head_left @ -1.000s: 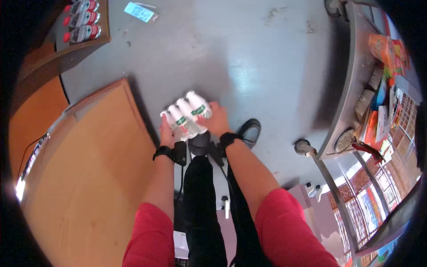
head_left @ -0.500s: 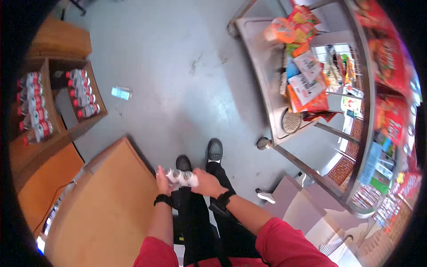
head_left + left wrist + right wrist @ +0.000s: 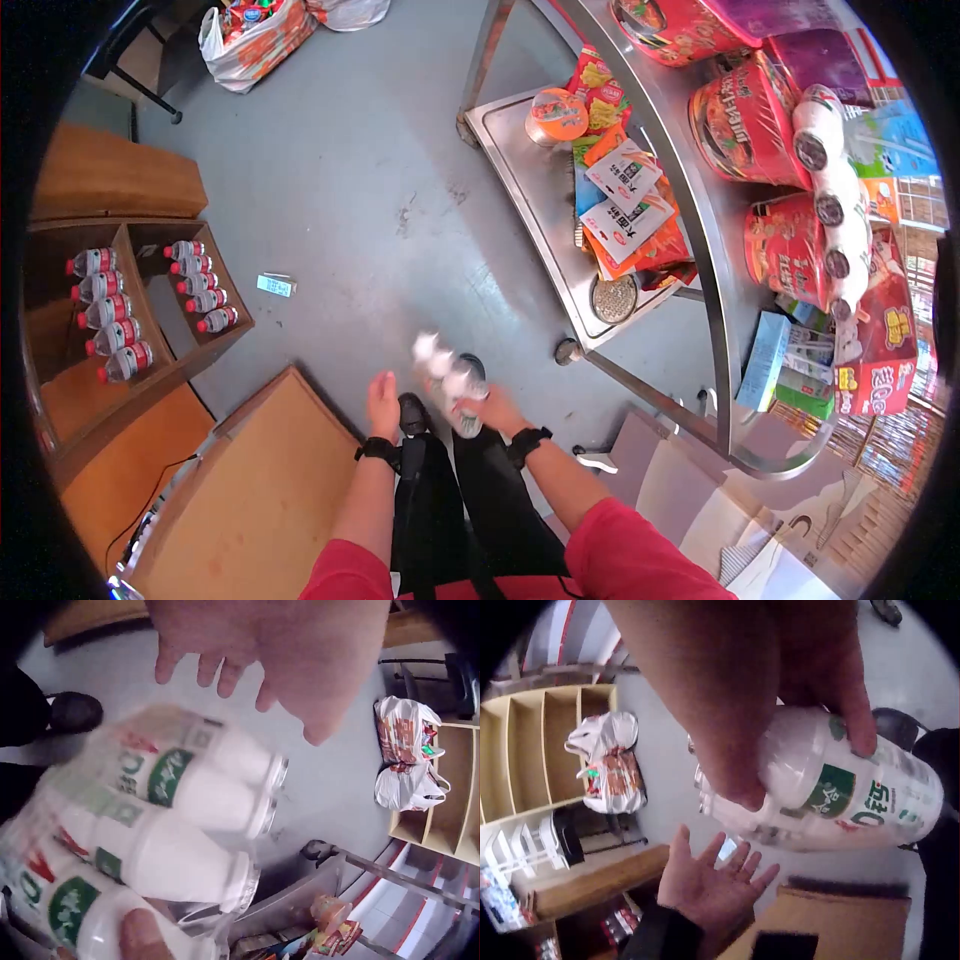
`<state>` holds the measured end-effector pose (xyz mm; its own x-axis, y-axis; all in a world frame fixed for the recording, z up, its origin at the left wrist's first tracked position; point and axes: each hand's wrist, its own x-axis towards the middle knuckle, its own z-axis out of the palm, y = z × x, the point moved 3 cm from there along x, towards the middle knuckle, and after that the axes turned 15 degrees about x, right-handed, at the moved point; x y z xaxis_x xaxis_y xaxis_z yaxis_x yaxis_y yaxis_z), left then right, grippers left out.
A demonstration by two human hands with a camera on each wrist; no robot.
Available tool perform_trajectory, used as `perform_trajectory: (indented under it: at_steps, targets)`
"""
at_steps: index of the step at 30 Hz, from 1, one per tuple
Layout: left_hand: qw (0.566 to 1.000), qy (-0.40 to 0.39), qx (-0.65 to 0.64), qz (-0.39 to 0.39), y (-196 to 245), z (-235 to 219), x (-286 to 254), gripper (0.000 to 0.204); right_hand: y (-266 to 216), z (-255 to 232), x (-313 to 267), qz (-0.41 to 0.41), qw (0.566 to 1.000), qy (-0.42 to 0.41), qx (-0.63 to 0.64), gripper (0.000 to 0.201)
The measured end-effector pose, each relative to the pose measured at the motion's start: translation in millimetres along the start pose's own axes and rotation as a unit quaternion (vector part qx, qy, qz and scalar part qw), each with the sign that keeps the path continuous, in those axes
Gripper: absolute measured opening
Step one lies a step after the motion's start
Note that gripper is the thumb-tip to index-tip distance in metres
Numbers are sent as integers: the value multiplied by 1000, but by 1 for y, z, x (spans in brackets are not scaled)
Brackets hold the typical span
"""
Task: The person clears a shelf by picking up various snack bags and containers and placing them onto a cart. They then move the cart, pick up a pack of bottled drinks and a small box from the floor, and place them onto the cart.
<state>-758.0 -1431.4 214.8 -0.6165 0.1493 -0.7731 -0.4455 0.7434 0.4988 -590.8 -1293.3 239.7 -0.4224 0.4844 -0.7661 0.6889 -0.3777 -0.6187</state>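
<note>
A plastic-wrapped pack of white milk-drink bottles point(image 3: 447, 372) hangs over the person's legs and shoes, tilted and slightly blurred. Its green labels and foil caps show in the left wrist view, where the pack point(image 3: 169, 817) lies below the left palm. My right hand point(image 3: 495, 410) grips it at one end; in the right wrist view the thumb and fingers lie over the wrapped bottles. My left hand point(image 3: 382, 403) is apart from the pack, with its fingers extended. That left hand point(image 3: 709, 889) also appears palm up in the right wrist view.
A metal trolley point(image 3: 520, 170) at the right carries snack packets and a noodle cup point(image 3: 557, 116); its upper shelf holds noodle packs and more white bottles point(image 3: 832, 200). Wooden shelving point(image 3: 150, 350) with water bottles stands left, near a brown panel point(image 3: 250, 480). Filled bags point(image 3: 260, 40) sit farther back.
My left hand has let go of the pack, which both hands held before. The right hand now carries it alone. The head view has swung toward the trolley, showing more of its upper shelf.
</note>
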Motion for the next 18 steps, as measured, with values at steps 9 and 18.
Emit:
perform_trajectory:
  at_steps: [9,18]
  targets:
    - [986,-63,146,-53,-94,-28,36,32,-78,-136,142,-179,902,389,50,38]
    - [972,-18,119,-200,-141,-67,15,25,-33,-231,286,-198,853,482,-18,53]
